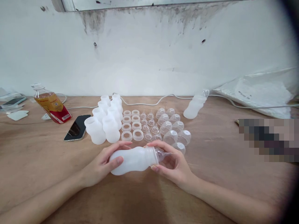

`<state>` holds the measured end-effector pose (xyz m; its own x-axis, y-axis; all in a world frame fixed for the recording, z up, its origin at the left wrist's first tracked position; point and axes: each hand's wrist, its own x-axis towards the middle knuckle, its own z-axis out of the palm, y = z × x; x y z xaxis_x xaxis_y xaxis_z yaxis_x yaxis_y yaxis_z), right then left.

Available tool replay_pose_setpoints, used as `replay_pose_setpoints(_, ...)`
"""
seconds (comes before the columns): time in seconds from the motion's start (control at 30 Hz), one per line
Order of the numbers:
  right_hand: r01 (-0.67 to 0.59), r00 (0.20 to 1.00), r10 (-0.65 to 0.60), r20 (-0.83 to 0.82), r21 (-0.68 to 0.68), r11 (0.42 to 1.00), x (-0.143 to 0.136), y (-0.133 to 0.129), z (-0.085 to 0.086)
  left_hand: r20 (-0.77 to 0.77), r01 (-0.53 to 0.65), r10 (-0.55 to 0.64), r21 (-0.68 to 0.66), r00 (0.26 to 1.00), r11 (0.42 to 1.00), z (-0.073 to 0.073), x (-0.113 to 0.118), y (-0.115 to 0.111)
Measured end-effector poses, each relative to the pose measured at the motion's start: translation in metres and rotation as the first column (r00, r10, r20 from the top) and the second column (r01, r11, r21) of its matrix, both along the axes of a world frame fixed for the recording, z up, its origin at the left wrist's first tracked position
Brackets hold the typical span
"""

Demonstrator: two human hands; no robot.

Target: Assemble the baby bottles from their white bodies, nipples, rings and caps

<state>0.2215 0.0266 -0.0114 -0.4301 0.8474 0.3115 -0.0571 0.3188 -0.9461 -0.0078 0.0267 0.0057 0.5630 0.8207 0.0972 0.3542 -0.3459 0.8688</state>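
White baby bottle (133, 161), held sideways.
Left hand (101, 165) grips its body, right hand (176, 169) its collar (152, 155); a careless swing could scatter dome caps (170, 137) just beyond the right.

Cannot see the base of the baby bottle (133, 161), tucked into the left hand (104, 163), nor all of its collar (152, 155) or the nearest domed cap (181, 146), partly covered by the right hand (176, 166). Cannot read the small print on the drink bottle (52, 107) at left, nor identify the pixelated patch (271, 140) at right. Lose both forearms (51, 199) at the near edge.
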Motion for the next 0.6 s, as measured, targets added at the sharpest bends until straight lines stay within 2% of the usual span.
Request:
replay_pose_setpoints(0.07,-0.002,1.000,0.001,0.012,0.015,1.000,0.000,-0.001,0.000,-0.020,0.011,-0.012,-0.083,1.000,0.997,0.003,0.001,0.000)
replay_pose_setpoints(0.1,0.003,1.000,-0.003,0.020,0.014,1.000,0.000,-0.001,0.000,-0.040,0.002,-0.003,-0.043,0.999,0.999,0.003,0.001,-0.001)
replay_pose_setpoints(0.17,0.017,1.000,-0.017,0.026,-0.010,1.000,-0.001,-0.001,0.000,-0.051,-0.042,0.052,0.183,0.997,0.982,-0.001,0.002,-0.003)
replay_pose_setpoints(0.2,0.020,1.000,-0.019,0.020,-0.027,0.999,-0.001,-0.001,0.000,-0.049,-0.067,0.087,0.310,0.995,0.948,-0.003,0.003,-0.004)
replay_pose_setpoints(0.23,0.019,1.000,-0.018,0.010,-0.043,0.999,-0.001,-0.001,0.000,-0.053,-0.082,0.112,0.396,0.992,0.915,-0.004,0.003,-0.005)
replay_pose_setpoints(0.27,0.015,1.000,-0.015,-0.002,-0.056,0.998,-0.001,-0.001,0.000,-0.061,-0.085,0.123,0.425,0.991,0.901,-0.005,0.003,-0.005)
replay_pose_setpoints(0.33,-0.001,1.000,-0.001,-0.030,-0.069,0.998,-0.002,-0.001,0.000,-0.062,-0.086,0.111,0.325,0.992,0.942,-0.003,0.002,-0.004)
replay_pose_setpoints(0.4,-0.017,0.999,0.014,-0.047,-0.070,0.997,-0.001,-0.001,0.000,-0.045,-0.063,0.070,0.134,0.997,0.989,0.003,0.001,-0.002)
replay_pose_setpoints(0.47,-0.031,0.998,0.027,-0.051,-0.061,0.998,-0.001,-0.001,0.000,-0.058,-0.005,0.004,-0.014,0.998,1.000,0.008,0.000,-0.001)
replay_pose_setpoints(0.53,-0.027,0.999,0.025,-0.041,-0.059,0.998,-0.001,-0.001,0.001,-0.101,0.031,-0.036,-0.056,0.994,0.998,0.010,0.001,-0.001)
replay_pose_setpoints(0.6,-0.007,1.000,0.005,-0.024,-0.088,0.996,-0.002,-0.001,0.001,-0.131,0.016,-0.011,0.039,0.991,0.999,0.007,0.003,-0.002)
